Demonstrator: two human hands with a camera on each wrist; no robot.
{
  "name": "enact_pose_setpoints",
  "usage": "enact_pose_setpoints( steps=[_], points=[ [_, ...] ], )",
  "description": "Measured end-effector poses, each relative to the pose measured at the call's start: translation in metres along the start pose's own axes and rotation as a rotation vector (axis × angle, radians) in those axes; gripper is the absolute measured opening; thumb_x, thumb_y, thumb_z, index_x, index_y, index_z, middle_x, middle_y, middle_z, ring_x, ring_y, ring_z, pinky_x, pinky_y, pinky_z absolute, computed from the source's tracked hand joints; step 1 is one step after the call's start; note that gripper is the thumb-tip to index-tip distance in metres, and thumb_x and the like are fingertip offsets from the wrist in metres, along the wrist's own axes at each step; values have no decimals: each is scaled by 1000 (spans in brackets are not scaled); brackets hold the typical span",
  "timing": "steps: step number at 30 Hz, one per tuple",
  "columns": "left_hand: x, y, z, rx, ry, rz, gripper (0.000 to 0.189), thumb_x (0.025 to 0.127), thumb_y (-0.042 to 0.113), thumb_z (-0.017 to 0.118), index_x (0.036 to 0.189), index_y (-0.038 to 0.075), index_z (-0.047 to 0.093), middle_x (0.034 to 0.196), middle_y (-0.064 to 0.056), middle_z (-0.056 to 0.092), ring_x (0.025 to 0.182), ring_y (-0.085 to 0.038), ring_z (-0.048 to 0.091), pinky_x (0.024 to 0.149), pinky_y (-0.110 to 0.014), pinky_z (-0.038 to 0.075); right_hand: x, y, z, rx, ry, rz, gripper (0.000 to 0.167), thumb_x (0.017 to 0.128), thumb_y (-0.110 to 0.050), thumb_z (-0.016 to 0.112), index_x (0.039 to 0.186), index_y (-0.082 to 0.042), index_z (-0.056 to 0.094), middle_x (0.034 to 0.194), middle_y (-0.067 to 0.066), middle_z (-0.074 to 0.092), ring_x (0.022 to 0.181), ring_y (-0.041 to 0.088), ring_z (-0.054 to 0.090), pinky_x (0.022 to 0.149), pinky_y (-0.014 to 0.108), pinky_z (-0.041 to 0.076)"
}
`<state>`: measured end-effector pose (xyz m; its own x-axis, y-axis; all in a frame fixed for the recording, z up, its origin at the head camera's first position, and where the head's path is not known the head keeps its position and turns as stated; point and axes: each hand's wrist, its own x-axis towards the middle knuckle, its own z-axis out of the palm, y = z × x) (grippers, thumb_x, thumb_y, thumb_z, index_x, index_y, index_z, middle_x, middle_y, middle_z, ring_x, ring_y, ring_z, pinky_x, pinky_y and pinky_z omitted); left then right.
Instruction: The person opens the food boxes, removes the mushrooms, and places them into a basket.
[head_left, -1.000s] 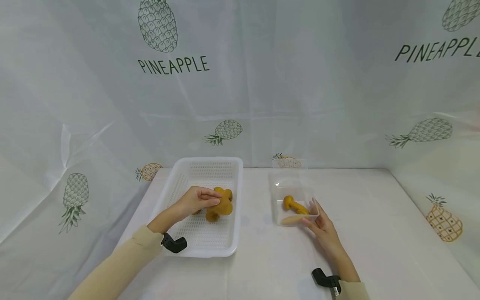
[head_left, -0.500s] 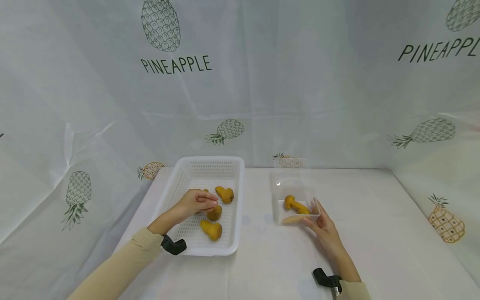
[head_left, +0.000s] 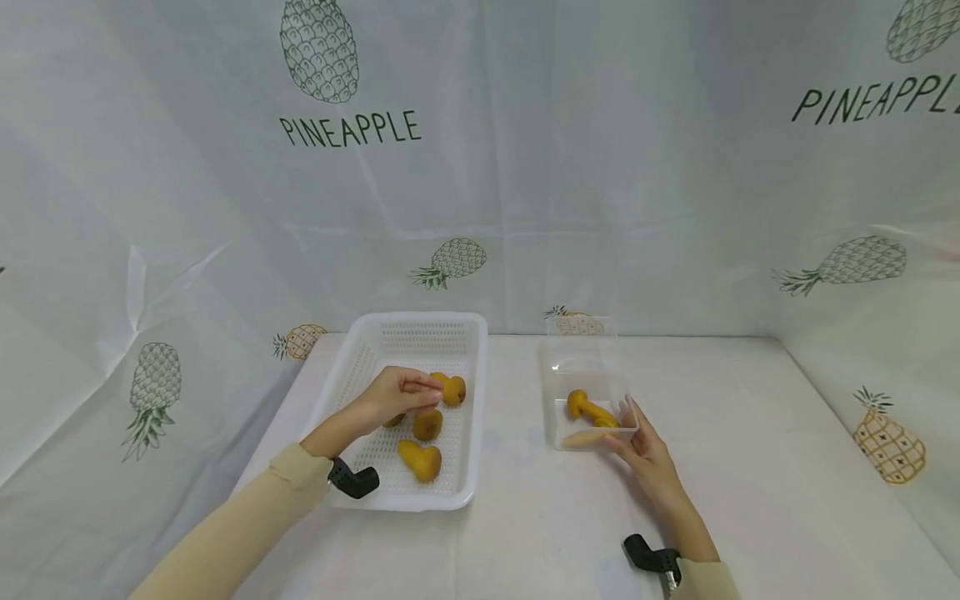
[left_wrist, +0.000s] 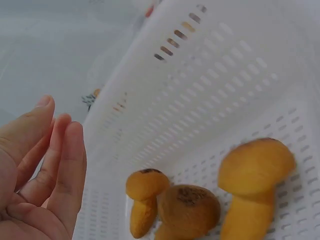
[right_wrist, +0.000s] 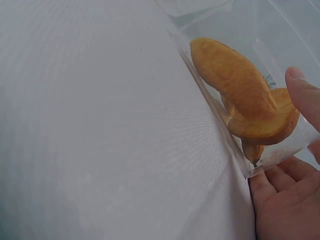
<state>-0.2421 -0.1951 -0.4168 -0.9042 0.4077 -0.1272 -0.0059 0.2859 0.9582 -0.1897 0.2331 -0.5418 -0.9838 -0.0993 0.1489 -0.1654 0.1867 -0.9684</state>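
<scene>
My left hand [head_left: 393, 397] hovers over a white perforated plastic basket [head_left: 474, 467], its fingers loosely bent and nothing between them. Below it lie several yellow-brown mushrooms, among them a front mushroom [head_left: 422, 461] and a middle mushroom [head_left: 427, 425]; the hand partly covers a back mushroom [head_left: 454, 392]. In the left wrist view a large mushroom [left_wrist: 256, 170] shows its cap and thick stem. My right hand [head_left: 647, 457] grips the near right corner of a clear plastic box [head_left: 558, 383], thumb on one side and fingers at the other. Mushrooms [right_wrist: 230, 75] lie inside that box.
The box's clear lid [head_left: 581, 327] stands raised at its back. A white cloth [head_left: 525, 500] covers the table under both containers. Pineapple-printed sheeting [head_left: 637, 183] hangs behind the table and along its sides.
My left hand has let go of a mushroom, which now lies at the basket's front. Since then the hand has shifted up and slightly right over the back mushroom. My right hand stays at the box.
</scene>
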Motion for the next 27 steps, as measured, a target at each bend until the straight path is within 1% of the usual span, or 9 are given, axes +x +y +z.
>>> enact_pose_setpoints(
  steps=[3, 5, 10, 15, 16, 19, 22, 23, 27],
  points=[
    [7, 8, 4, 9, -15, 8, 39, 95, 9, 70, 123, -16, 60, 109, -22, 70, 91, -21, 71, 93, -56, 50, -1, -2, 0, -1, 4, 2, 83, 98, -12, 66, 161, -12, 13, 161, 27, 13, 145, 47, 14, 99, 4, 28],
    [12, 13, 7, 22, -22, 12, 37, 95, 9, 69, 124, -13, 62, 110, -20, 71, 90, -18, 71, 91, -52, 53, 0, -4, 0, 1, 7, 3, 83, 98, -12, 66, 161, -12, 13, 161, 27, 13, 145, 47, 15, 99, 4, 29],
    [22, 25, 16, 10, -47, 27, 34, 95, 8, 68, 124, -10, 63, 113, -21, 70, 94, -21, 71, 85, -39, 59, 1, -4, -1, 10, 11, 14, 84, 97, -12, 67, 161, -11, 13, 162, 25, 13, 146, 45, 15, 99, 4, 29],
    [31, 37, 27, -25, -64, 31, 33, 95, 6, 68, 124, -10, 64, 112, -17, 71, 99, -26, 70, 87, -38, 58, 1, -2, 0, 24, 12, 14, 83, 97, -10, 67, 161, -10, 14, 162, 25, 12, 146, 45, 15, 99, 4, 30],
    [33, 39, 29, -42, -70, 28, 33, 95, 4, 68, 125, -10, 63, 113, -19, 70, 101, -28, 70, 88, -38, 57, 1, -2, 0, 27, 13, 11, 83, 97, -9, 67, 161, -9, 14, 162, 25, 12, 146, 46, 15, 98, 4, 30],
    [40, 45, 37, -58, -86, 41, 32, 95, 4, 68, 124, -9, 64, 114, -19, 69, 102, -28, 70, 89, -39, 57, 1, -1, 1, 34, 14, 13, 83, 97, -9, 67, 161, -9, 14, 162, 26, 12, 146, 45, 15, 98, 4, 30],
    [47, 51, 46, -60, -104, 57, 32, 94, 4, 69, 123, -9, 64, 113, -18, 70, 101, -26, 70, 91, -44, 55, 0, -2, 1, 39, 11, 14, 82, 97, -9, 67, 161, -9, 14, 160, 29, 13, 146, 46, 15, 99, 4, 30],
    [51, 53, 49, -54, -107, 65, 31, 94, 5, 69, 122, -8, 64, 112, -16, 70, 99, -23, 70, 91, -44, 55, 0, -2, 1, 38, 9, 14, 82, 97, -10, 67, 160, -9, 14, 160, 29, 13, 146, 46, 15, 99, 4, 30],
    [66, 60, 64, -48, -145, 112, 33, 94, 4, 69, 123, -10, 63, 115, -20, 69, 97, -22, 70, 90, -43, 56, 0, -1, 0, 48, 8, 4, 81, 97, -9, 66, 160, -7, 14, 159, 33, 13, 145, 47, 15, 98, 4, 31]
  ],
)
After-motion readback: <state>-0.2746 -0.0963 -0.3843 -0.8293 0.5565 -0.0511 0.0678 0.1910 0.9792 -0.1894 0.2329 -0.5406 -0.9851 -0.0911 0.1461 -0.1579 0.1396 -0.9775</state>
